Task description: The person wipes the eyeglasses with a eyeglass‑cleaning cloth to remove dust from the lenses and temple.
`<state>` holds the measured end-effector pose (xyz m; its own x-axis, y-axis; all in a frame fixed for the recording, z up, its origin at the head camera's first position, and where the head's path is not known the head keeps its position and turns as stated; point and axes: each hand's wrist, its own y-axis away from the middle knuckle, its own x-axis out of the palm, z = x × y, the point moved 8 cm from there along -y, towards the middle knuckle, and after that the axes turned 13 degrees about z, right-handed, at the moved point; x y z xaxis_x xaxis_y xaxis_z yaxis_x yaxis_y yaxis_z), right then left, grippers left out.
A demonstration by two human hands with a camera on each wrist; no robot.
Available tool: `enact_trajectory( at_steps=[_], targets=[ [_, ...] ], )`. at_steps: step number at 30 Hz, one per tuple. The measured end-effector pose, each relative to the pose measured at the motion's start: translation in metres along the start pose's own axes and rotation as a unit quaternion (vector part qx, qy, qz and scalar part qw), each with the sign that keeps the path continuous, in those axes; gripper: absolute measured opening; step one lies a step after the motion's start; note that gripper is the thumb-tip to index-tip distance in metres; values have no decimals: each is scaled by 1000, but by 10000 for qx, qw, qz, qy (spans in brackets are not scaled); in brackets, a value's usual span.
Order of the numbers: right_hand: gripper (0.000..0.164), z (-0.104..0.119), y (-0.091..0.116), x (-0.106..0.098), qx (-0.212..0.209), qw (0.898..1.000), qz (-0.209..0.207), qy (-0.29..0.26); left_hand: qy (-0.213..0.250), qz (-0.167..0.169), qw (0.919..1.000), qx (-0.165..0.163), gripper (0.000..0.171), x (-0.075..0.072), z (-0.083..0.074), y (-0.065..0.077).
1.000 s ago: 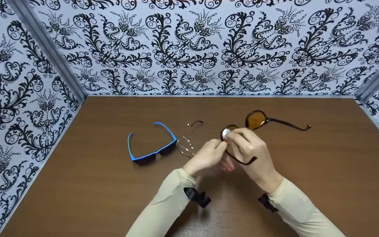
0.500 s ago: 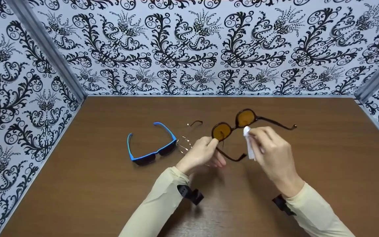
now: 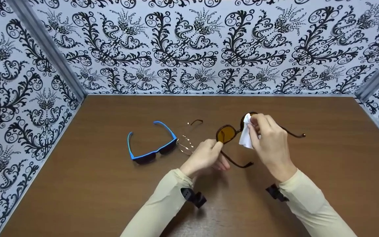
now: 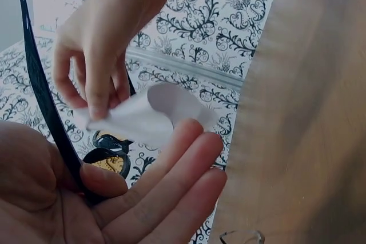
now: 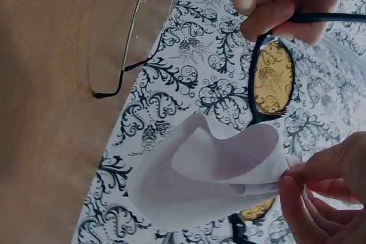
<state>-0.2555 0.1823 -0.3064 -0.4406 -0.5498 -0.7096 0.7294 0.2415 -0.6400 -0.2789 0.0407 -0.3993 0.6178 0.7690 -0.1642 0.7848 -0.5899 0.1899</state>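
Dark-framed sunglasses with round amber lenses (image 3: pixel 227 134) are held up over the table, temples unfolded. My left hand (image 3: pixel 206 153) pinches them by the corner where one temple meets the frame, thumb and index finger on it, the other fingers extended. A white cloth (image 3: pixel 247 133) hangs from my right hand (image 3: pixel 270 141), pinched between thumb and fingers. The cloth lies over the right-hand lens and hides most of it. In the right wrist view the cloth (image 5: pixel 211 175) droops in loose folds, and the other amber lens (image 5: pixel 273 78) shows bare.
Blue-framed sunglasses (image 3: pixel 155 154) with dark lenses stand on the wooden table (image 3: pixel 94 197) at the left. Beside them lie thin wire-rimmed glasses (image 3: pixel 186 144), partly behind the left hand; their dark temple tip (image 3: pixel 196 121) points away. A patterned wall (image 3: pixel 189 49) rises at the back.
The right hand drew the cloth off the left-hand lens and out to the right, then brought it onto the right-hand lens. The left hand shifted slightly with the sunglasses.
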Motion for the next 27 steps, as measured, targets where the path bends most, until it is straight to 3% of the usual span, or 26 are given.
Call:
enact_trajectory(
  at_steps=[6,13,16,20,24,27],
  targets=[
    [13,-6,0,8,91,9996,258,-9,-14,218,9996,150,26,5,-5,3],
    [9,-5,6,6,346,9931,183,1102,-376,285,9988,104,34,5,-11,5],
    [11,-6,4,4,440,9914,34,1235,-562,322,9979,98,38,8,-11,4],
    [9,-6,-1,3,173,9963,110,832,-557,223,9982,55,36,9,-7,2],
    [11,-2,-6,5,-283,9955,679,604,-435,104,9990,3,31,5,-5,2],
    [13,1,-7,7,-489,9891,1084,871,-383,129,9992,37,31,4,-7,2]
  ],
)
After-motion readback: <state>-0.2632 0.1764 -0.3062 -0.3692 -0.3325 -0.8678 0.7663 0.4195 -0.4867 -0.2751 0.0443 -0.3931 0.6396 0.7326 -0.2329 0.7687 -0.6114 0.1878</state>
